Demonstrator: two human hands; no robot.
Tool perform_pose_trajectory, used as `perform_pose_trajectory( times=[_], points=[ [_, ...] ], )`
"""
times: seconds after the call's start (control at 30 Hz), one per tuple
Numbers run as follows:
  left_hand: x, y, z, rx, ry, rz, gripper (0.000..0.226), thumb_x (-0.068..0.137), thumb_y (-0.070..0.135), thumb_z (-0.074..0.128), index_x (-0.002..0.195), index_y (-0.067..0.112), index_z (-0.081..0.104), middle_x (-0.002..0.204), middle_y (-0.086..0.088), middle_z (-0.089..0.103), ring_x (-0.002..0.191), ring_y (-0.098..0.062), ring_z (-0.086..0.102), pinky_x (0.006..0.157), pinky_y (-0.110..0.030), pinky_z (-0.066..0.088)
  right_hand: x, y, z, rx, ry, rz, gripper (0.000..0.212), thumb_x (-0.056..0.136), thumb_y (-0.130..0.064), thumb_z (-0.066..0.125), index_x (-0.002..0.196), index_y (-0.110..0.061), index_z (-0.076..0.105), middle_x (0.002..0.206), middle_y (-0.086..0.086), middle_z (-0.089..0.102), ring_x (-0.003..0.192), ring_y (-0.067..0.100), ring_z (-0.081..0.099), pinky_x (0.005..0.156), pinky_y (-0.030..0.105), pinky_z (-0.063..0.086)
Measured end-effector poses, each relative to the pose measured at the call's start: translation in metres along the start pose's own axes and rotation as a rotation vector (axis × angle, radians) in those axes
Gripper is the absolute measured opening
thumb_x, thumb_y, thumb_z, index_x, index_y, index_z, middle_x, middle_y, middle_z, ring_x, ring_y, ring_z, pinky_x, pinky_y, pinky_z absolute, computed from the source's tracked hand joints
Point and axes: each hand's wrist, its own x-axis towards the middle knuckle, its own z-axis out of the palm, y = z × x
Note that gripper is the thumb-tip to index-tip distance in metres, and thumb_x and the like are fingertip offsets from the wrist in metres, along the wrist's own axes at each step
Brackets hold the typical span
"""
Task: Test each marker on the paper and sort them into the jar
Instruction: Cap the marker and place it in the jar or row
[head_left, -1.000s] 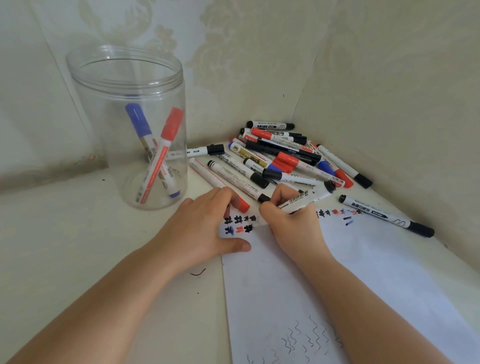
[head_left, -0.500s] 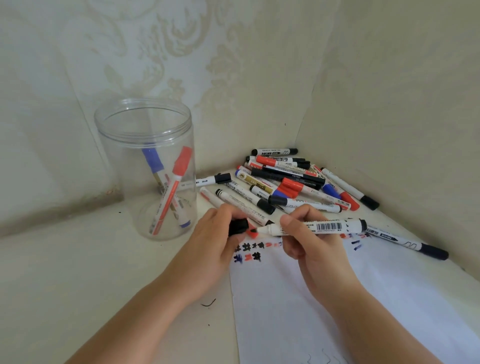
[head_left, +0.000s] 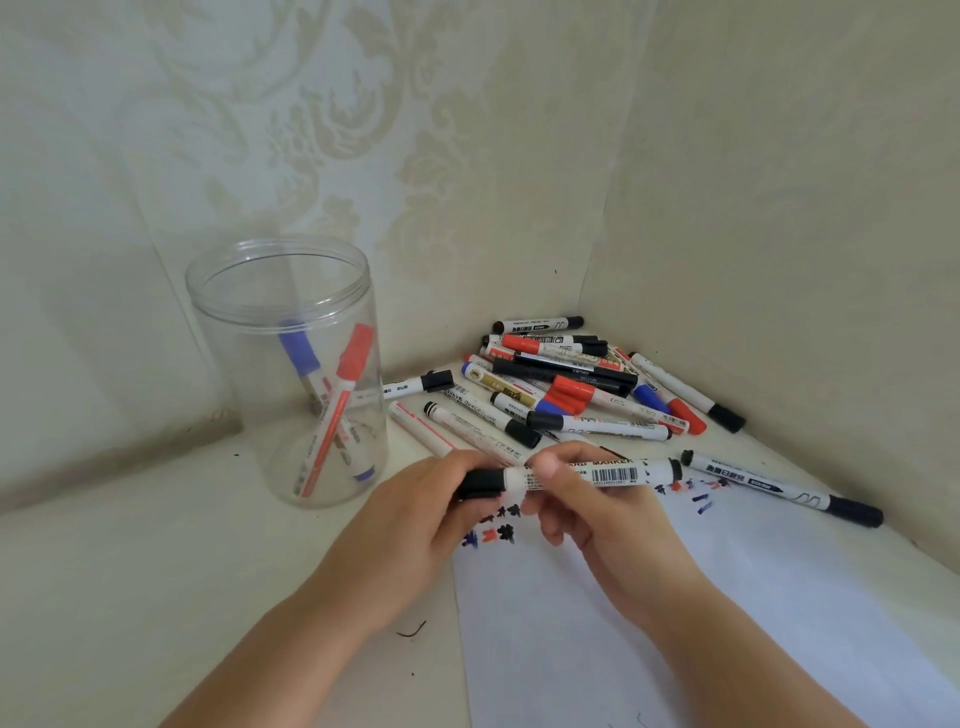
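Cream tabletop (head_left: 130, 571) in a wall corner. White paper sheet (head_left: 727, 623) runs from centre toward 5 o'clock, test scribbles at its top edge. Clear plastic jar (head_left: 283, 374) stands upright at 10 o'clock from the hands, well apart from them, open-mouthed, with a blue-capped and a red-capped marker leaning inside. Loose pile of black, red and blue markers (head_left: 571, 387) lies at 12 to 1 o'clock, just beyond the hands.

Risks, as judged:
- Cap may not be seated fully; if so the marker dries out or marks the jar's contents.
- The reach to the jar crosses the pile's near edge; a trailing wrist could roll tested and untested markers together.
- The lightly loaded jar might tip if the marker strikes its rim.

White whiteboard marker with black cap and barcode label (head_left: 571, 475) is held level above the paper's top edge. Left hand (head_left: 415, 525) grips the cap end at 9 o'clock, fingers curled round it. Right hand (head_left: 597, 514) pinches the barrel mid-length, thumb (head_left: 548, 467) on top; the tail juts toward 3 o'clock.
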Motion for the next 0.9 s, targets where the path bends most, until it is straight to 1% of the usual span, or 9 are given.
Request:
perform_pose_trajectory(
  times=[0.1, 0.2, 0.33, 0.43, 0.53, 0.63, 0.73, 0.83, 0.9],
  points=[
    [-0.002, 0.004, -0.001, 0.157, -0.075, 0.049, 0.046, 0.085, 0.057, 0.026, 0.103, 0.021, 0.05, 0.084, 0.008, 0.056, 0.075, -0.01, 0.05, 0.065, -0.033, 0.043, -0.002, -0.002, 0.004, 0.036, 0.078, 0.006, 0.033, 0.076, -0.04, 0.058, 0.069, -0.008, 0.065, 0.048, 0.009, 0.052, 0.042, 0.015, 0.044, 0.042, 0.022, 0.037],
    [-0.007, 0.013, 0.0, 0.26, -0.103, 0.092, 0.061, 0.079, 0.063, 0.007, 0.1, 0.019, 0.045, 0.078, 0.008, 0.05, 0.069, -0.013, 0.046, 0.059, -0.03, 0.037, -0.004, -0.003, 0.011, 0.101, 0.151, 0.015, 0.028, 0.077, -0.032, 0.057, 0.057, -0.013, 0.056, 0.039, 0.003, 0.036, 0.037, 0.014, 0.03, 0.039, 0.021, 0.025],
    [-0.009, 0.023, 0.003, 0.274, -0.112, 0.087, 0.061, 0.079, 0.061, 0.005, 0.099, 0.018, 0.043, 0.073, 0.011, 0.041, 0.066, -0.012, 0.042, 0.058, -0.029, 0.03, -0.006, -0.002, 0.015, 0.189, 0.2, 0.02, 0.035, 0.089, -0.015, 0.049, 0.054, -0.01, 0.049, 0.038, 0.002, 0.033, 0.035, 0.014, 0.027, 0.047, 0.032, 0.016],
    [-0.01, 0.028, 0.004, 0.215, -0.09, 0.077, 0.051, 0.081, 0.058, 0.012, 0.1, 0.021, 0.042, 0.072, 0.013, 0.041, 0.066, -0.007, 0.042, 0.058, -0.026, 0.034, -0.005, -0.003, 0.014, 0.186, 0.177, 0.009, 0.031, 0.085, -0.018, 0.052, 0.055, -0.008, 0.05, 0.039, 0.003, 0.032, 0.036, 0.014, 0.027, 0.049, 0.034, 0.015],
    [-0.005, 0.039, -0.004, -0.165, 0.067, 0.038, 0.028, 0.093, 0.046, 0.03, 0.105, 0.027, 0.047, 0.076, 0.013, 0.054, 0.069, -0.002, 0.052, 0.058, -0.013, 0.036, -0.002, -0.007, 0.011, 0.155, 0.066, 0.012, 0.033, 0.078, -0.04, 0.059, 0.068, -0.008, 0.062, 0.045, 0.003, 0.036, 0.042, 0.014, 0.03, 0.046, 0.026, 0.027],
    [0.001, 0.048, -0.027, -0.328, 0.337, 0.044, 0.012, 0.092, 0.032, 0.044, 0.104, 0.033, 0.046, 0.087, 0.015, 0.057, 0.068, 0.002, 0.055, 0.059, -0.006, 0.037, -0.002, -0.012, 0.009, 0.03, -0.036, 0.045, 0.058, 0.059, -0.07, 0.068, 0.082, -0.018, 0.069, 0.053, 0.002, 0.041, 0.047, 0.012, 0.034, 0.051, 0.024, 0.033],
    [0.004, 0.05, -0.069, -0.332, 0.745, 0.129, 0.014, 0.086, 0.027, 0.045, 0.096, 0.037, 0.046, 0.086, 0.021, 0.056, 0.068, 0.003, 0.051, 0.06, -0.008, 0.037, -0.001, -0.016, 0.006, -0.1, 0.112, 0.048, 0.066, 0.057, -0.061, 0.072, 0.101, -0.012, 0.066, 0.051, 0.0, 0.042, 0.046, 0.01, 0.033, 0.051, 0.025, 0.029],
    [0.006, 0.052, -0.115, -0.119, 1.071, 0.249, 0.011, 0.088, 0.015, 0.045, 0.094, 0.024, 0.045, 0.085, 0.028, 0.055, 0.073, 0.006, 0.051, 0.067, -0.006, 0.037, 0.0, -0.019, 0.01, -0.244, 0.199, 0.056, 0.039, 0.073, -0.046, 0.062, 0.09, -0.011, 0.066, 0.045, -0.002, 0.047, 0.04, 0.008, 0.034, 0.051, 0.025, 0.029],
    [0.01, 0.055, -0.138, -0.005, 1.131, 0.23, 0.012, 0.089, 0.018, 0.047, 0.098, 0.026, 0.045, 0.082, 0.026, 0.054, 0.07, 0.002, 0.049, 0.067, -0.01, 0.037, 0.0, -0.02, 0.017, -0.397, 0.231, 0.018, 0.024, 0.082, -0.042, 0.059, 0.082, -0.019, 0.067, 0.045, -0.004, 0.052, 0.037, 0.003, 0.039, 0.052, 0.024, 0.032]
  ],
)
